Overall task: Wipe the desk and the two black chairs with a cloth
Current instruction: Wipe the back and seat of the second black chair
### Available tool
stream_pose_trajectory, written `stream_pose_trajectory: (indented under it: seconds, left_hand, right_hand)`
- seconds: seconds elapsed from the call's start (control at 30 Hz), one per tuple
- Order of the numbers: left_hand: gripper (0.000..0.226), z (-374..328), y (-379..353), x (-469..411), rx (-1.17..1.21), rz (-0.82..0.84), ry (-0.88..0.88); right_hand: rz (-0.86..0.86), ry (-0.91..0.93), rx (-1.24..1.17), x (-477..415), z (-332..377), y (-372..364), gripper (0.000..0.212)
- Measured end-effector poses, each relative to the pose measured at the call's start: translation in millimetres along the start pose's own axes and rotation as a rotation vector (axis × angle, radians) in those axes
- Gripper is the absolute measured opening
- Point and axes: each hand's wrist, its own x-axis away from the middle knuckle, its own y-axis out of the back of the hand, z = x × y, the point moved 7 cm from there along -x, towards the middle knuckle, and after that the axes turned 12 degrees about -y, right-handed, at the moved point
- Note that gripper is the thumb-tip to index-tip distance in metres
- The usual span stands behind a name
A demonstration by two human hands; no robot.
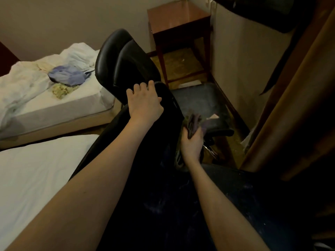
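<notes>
Gripping a bunched cloth, the right hand hovers at the near edge of a dusty grey seat. The seat lies just ahead of that hand and slightly to its right, its long side running away toward the wall. The left hand is further forward and to the left, fingers curled over a black upper edge of the chair, apparently steadying it. The hands are apart. The right hand is the nearer to the seat, and a short push forward should lay the cloth on it. A pale scrap sits on the seat right beside the cloth and would likely be swept along. Beyond the seat a brown tabletop, perhaps the desk, stands against the wall. To the left is a bed carrying a blue bag. Under the forearms spreads a dark, speckled surface, probably the other chair, though I cannot tell.
</notes>
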Motion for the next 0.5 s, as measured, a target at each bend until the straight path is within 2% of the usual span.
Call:
stream_pose_trajectory:
  seconds: [0.1,0.2,0.37,0.5]
  left_hand:
    - [0.061,-2.9,1.9,-1.0,-0.001,0.008,-0.025]
    - [0.061,-3.9,2.7,0.9,-0.021,0.007,-0.023]
    - [0.062,-8.1,2.8,4.9,-0.04,-0.004,-0.039]
    - [0.075,-13.6,6.8,14.0,0.014,0.022,-0.151]
  right_hand:
    - [-0.048,-0.138,0.049,5.8,-37.8,9.7,0.051]
    - [-0.09,-0.219,0.056,6.9,-37.7,14.2,0.048]
    - [0.029,-0.102,-0.04,26.4,11.0,1.1,0.039]
    - [0.088,0.028,-0.085,46.7,50.1,-13.7,0.041]
